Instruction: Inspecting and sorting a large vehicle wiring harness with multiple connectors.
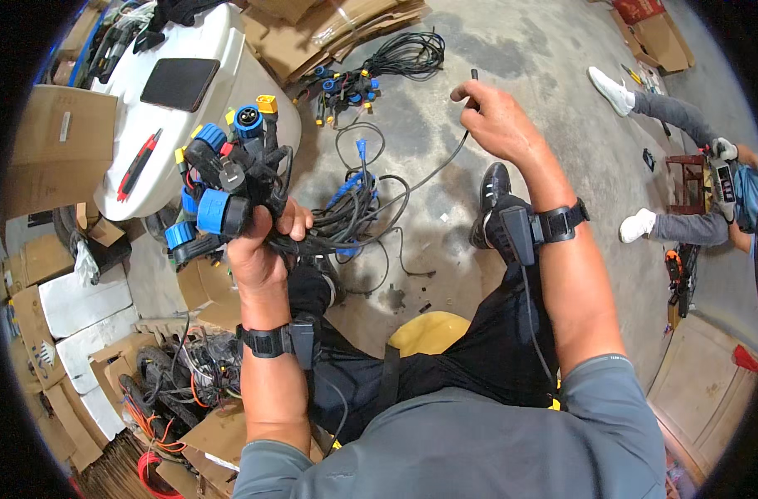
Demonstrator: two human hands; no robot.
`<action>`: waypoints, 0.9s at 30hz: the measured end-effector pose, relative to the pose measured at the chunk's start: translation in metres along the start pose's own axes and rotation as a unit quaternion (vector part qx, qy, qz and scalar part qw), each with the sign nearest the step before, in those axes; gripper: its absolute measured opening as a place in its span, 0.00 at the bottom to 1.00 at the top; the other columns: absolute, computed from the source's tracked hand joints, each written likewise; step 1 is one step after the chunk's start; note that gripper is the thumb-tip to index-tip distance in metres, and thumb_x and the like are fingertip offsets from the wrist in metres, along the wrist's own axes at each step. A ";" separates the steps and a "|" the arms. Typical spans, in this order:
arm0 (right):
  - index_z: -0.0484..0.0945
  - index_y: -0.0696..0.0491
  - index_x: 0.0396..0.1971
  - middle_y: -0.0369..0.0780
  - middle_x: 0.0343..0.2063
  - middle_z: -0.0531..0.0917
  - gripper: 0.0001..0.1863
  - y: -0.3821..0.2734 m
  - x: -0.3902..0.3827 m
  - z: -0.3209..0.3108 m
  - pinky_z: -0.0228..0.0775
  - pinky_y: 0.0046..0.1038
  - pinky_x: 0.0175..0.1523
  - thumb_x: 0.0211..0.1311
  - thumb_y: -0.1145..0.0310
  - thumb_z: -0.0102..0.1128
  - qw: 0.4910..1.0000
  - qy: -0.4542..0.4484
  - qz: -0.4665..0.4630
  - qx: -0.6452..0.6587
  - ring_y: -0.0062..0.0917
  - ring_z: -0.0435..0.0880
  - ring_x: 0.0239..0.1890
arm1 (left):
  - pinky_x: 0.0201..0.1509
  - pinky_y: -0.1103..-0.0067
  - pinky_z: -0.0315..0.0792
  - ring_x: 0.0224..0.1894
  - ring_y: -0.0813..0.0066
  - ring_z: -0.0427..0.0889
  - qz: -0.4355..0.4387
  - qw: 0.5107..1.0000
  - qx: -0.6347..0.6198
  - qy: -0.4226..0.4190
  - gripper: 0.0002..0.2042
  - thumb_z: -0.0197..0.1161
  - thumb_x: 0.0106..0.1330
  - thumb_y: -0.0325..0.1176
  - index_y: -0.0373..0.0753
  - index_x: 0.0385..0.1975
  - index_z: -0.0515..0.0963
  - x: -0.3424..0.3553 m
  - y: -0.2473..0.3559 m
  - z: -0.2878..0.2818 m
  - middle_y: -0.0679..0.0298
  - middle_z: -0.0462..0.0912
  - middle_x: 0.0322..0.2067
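Note:
My left hand (267, 241) is closed around a bundle of black cables topped by a cluster of connectors (222, 214) with blue collars and a few yellow plugs. From that bundle one black cable (440, 169) runs up and to the right into my right hand (497, 121). The right fingers pinch the cable near its end, and a dark tip stands above them. Below and between the hands, cable loops (358, 218) hang or lie near the floor, with a blue cable (351, 190) among them; I cannot tell which belong to the held bundle.
A white table (171, 133) at left bears a dark tablet (179, 84) and a red-black pen-like tool (138, 166). Another cable bundle (404, 56) lies on the floor ahead, beside flattened cardboard (337, 33). Boxes of cables (167, 374) stand lower left. Another person (741, 183) sits at right.

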State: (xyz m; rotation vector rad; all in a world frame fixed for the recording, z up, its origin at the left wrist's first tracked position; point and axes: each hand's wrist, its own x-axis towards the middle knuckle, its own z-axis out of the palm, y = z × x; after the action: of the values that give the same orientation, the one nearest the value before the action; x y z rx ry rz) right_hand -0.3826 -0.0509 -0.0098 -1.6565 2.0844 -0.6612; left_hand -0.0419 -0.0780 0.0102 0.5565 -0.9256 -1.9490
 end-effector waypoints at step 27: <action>0.72 0.58 0.33 0.50 0.28 0.79 0.08 -0.086 -0.029 0.056 0.71 0.37 0.38 0.56 0.84 0.47 0.928 -0.053 -0.264 0.256 0.48 0.80 0.34 | 0.33 0.74 0.75 0.25 0.69 0.77 -0.082 0.971 -0.025 0.224 0.05 0.61 0.64 0.30 0.37 0.36 0.76 0.019 -0.042 0.008 0.62 0.76 0.23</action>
State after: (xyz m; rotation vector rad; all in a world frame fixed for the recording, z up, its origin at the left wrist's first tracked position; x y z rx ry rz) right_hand -0.2763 -0.0452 -0.0046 -1.8672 1.2243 -1.1370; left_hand -0.0788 -0.0772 -0.0182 1.0205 -0.5553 -1.8696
